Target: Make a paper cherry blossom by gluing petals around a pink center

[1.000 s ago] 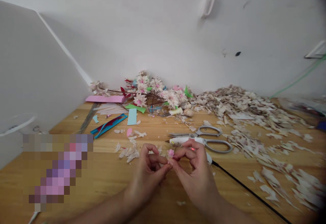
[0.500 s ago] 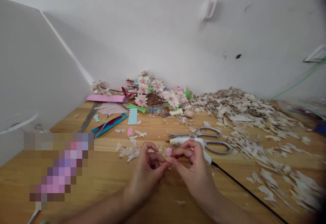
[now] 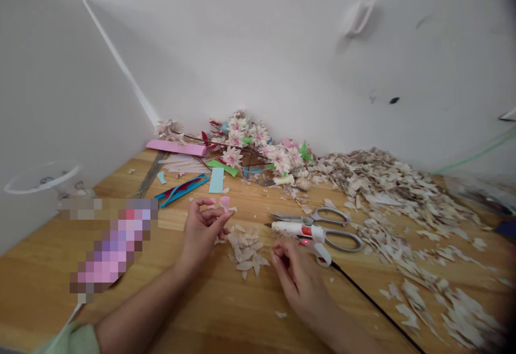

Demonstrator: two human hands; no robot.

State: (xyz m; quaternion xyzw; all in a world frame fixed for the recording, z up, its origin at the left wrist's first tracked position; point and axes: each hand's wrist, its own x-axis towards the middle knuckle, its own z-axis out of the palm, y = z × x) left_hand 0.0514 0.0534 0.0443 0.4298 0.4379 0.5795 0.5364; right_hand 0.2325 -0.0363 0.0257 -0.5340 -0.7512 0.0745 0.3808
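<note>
A wooden table carried everything. Right of the glue gun sat scissors. Just before the gun, the right hand hovered, fingers loosely curled, holding nothing. Left of it, the left hand pinched a small pink flower.

No text, label, brand or number here is clear enough to read.
</note>
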